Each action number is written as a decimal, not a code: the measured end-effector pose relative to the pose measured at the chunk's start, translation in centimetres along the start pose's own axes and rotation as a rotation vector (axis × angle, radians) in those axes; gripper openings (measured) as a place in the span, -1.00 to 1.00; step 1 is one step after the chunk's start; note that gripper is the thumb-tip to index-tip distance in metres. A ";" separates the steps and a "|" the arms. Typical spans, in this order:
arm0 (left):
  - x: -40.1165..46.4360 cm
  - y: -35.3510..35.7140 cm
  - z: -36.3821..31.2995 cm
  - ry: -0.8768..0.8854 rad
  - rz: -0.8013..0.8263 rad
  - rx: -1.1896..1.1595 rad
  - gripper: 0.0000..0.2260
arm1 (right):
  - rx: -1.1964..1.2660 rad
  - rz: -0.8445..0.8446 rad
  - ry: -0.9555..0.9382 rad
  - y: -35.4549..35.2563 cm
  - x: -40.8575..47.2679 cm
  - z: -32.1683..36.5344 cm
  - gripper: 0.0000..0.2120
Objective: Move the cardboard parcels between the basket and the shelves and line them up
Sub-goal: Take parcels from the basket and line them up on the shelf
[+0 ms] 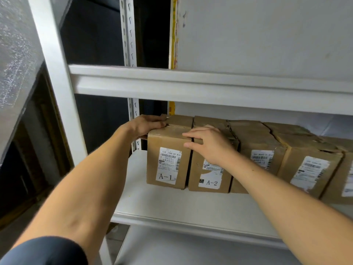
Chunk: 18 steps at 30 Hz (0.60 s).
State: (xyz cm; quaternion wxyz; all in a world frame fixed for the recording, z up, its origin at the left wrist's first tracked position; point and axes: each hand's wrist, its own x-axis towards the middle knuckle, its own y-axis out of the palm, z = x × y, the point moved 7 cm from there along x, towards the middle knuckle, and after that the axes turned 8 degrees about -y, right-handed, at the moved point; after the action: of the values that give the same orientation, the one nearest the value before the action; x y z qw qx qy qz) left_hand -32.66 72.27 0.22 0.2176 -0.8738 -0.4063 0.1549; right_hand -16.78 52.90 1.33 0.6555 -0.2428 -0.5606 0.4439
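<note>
Both hands are on the end parcel of the row. Left hand (148, 125) wraps the upper left edge of the A-1 parcel (168, 159), fingers curled over the top and gripping it. Right hand (208, 144) sits on the other side, fingers lying fairly straight across the top right corner of A-1 and over the seam with the A-2 parcel (210, 180), thumb down on the front face, so it's pressing more than grabbing.

A-1 stands upright between the two hands on the shelf board (162, 201), flush against A-2. Off to the right of the right hand the row carries on with a third parcel (261, 148) and a fourth parcel (309, 165), all touching, tops pretty crumpled. No basket in shot.

Looks like either squaring A-1 up or starting to pull it out. Tips from what's visible: the cardboard looks soft and dented, so squeeze from the sides low-ish rather than crushing the top flaps. If lining up, push the front face until the labels sit level with A-2. If pulling, keep the right hand holding A-2 back so the neighbour doesn't drag forward with it. There's open shelf to the left of the left hand, so watch it doesn't tip that way.
</note>
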 end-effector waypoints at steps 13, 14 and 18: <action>-0.5 1.3 -0.5 -0.015 -0.097 -0.085 -0.64 | 0.027 -0.068 -0.010 -0.3 -0.8 -0.7 -0.68; -0.7 1.3 -0.5 -0.017 -0.103 -0.083 -0.64 | 0.024 -0.065 -0.011 -0.3 -0.9 -0.5 -0.68; -2.4 0.9 -1.2 -0.014 -0.150 0.014 -0.61 | 0.003 -0.029 0.005 -0.6 -1.5 0.2 -0.61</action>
State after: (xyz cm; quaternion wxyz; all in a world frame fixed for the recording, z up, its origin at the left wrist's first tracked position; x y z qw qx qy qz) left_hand -33.00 69.58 1.01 0.2318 -0.8382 -0.4711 0.1471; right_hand -16.72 51.30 1.11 0.6636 -0.2347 -0.5619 0.4346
